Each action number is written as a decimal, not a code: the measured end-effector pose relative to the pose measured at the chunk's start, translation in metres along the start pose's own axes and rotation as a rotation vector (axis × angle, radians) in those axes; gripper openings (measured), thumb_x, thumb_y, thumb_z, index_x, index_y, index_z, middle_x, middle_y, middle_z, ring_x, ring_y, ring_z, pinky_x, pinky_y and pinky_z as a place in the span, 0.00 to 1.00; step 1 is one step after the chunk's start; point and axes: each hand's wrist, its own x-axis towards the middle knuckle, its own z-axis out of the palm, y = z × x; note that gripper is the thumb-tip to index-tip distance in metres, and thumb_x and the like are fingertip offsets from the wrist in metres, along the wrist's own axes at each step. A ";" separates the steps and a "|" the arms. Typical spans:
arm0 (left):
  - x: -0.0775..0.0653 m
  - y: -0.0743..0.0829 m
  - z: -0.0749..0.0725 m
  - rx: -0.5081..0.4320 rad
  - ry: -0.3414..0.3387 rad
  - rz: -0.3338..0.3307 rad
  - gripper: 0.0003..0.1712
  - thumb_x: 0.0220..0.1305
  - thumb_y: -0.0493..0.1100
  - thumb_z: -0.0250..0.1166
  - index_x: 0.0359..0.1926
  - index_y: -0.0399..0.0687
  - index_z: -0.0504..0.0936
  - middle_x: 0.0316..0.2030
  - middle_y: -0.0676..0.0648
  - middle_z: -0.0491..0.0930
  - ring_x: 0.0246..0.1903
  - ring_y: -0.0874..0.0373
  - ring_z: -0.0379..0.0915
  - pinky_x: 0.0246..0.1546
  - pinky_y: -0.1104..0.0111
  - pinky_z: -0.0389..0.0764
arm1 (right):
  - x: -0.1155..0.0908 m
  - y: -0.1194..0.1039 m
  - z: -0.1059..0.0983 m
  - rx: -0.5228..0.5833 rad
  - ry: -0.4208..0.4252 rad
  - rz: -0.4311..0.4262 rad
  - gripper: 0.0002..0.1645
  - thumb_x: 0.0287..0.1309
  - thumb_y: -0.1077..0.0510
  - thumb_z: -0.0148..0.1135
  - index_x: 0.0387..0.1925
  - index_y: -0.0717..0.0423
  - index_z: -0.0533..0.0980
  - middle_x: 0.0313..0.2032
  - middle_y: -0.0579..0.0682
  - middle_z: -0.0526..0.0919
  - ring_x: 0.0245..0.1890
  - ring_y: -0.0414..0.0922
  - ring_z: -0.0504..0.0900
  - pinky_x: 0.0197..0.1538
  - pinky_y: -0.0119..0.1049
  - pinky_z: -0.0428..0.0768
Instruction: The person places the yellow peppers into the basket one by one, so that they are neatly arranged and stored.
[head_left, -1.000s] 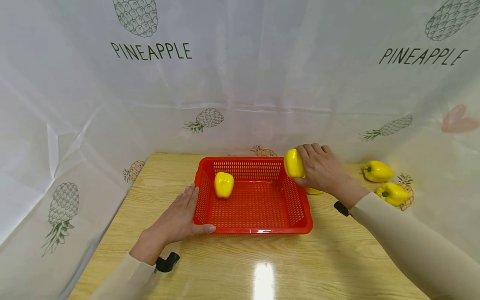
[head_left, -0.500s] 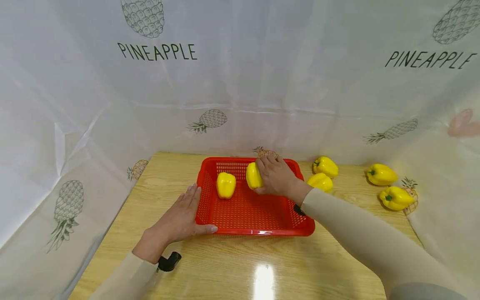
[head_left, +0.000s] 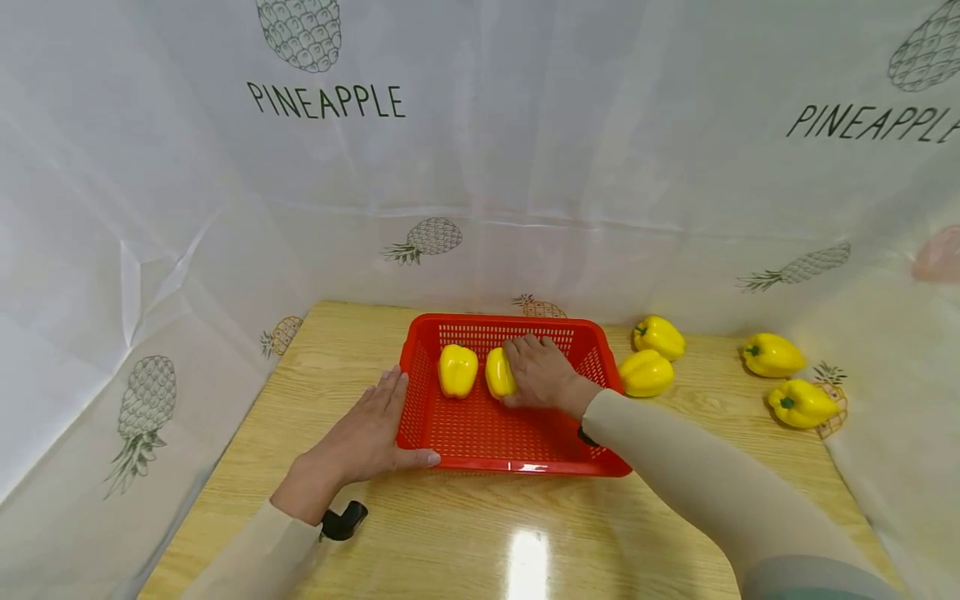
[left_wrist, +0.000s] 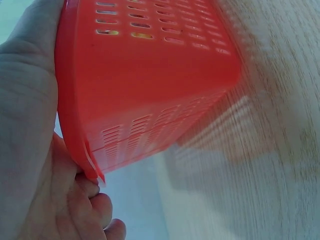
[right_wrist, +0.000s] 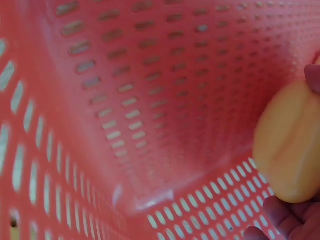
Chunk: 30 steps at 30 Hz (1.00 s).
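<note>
A yellow bell pepper (head_left: 499,373) is gripped by my right hand (head_left: 542,372) low inside the red plastic basket (head_left: 517,465). Part of that pepper (right_wrist: 290,145) shows between thumb and fingers in the right wrist view. Just left of it, another yellow bell pepper (head_left: 457,372) stands in the basket. My left hand (head_left: 360,433) rests on the basket's front left corner, fingers straight along the left rim and thumb along the front rim. From the left wrist view, the palm and fingers (left_wrist: 102,210) lie against the rim outside the basket wall.
Right of the basket, two yellow bell peppers lie on the wooden table (head_left: 450,533): one nearer (head_left: 647,372) and one behind it (head_left: 659,337). Farther right are two more, a back pepper (head_left: 772,356) and a front pepper (head_left: 802,404). A pineapple-print sheet (head_left: 570,167) hangs behind.
My right hand has carried the pepper from above the basket's right rim leftward and down into the basket, beside the other pepper. My left hand has stayed on the corner.
</note>
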 end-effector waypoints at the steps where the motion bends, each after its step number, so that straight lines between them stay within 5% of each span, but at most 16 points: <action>1: 0.000 0.000 0.000 0.001 -0.002 0.001 0.80 0.54 0.86 0.62 0.83 0.30 0.42 0.84 0.32 0.40 0.84 0.36 0.38 0.82 0.43 0.48 | 0.000 0.000 0.002 0.003 0.001 0.000 0.58 0.60 0.23 0.63 0.74 0.60 0.63 0.67 0.59 0.75 0.67 0.57 0.73 0.71 0.57 0.74; 12: 0.001 0.002 -0.001 -0.001 -0.005 -0.006 0.80 0.54 0.84 0.64 0.83 0.30 0.43 0.84 0.32 0.40 0.84 0.36 0.38 0.82 0.43 0.49 | 0.003 0.000 0.015 0.054 0.079 0.038 0.57 0.60 0.22 0.62 0.72 0.60 0.63 0.63 0.58 0.77 0.61 0.56 0.75 0.66 0.54 0.77; 30: 0.001 0.002 0.000 0.000 0.000 -0.008 0.79 0.55 0.84 0.65 0.83 0.30 0.43 0.84 0.31 0.41 0.83 0.36 0.39 0.82 0.42 0.49 | 0.003 -0.001 0.012 0.075 0.064 0.051 0.59 0.58 0.23 0.64 0.74 0.60 0.62 0.65 0.59 0.76 0.63 0.57 0.75 0.66 0.55 0.76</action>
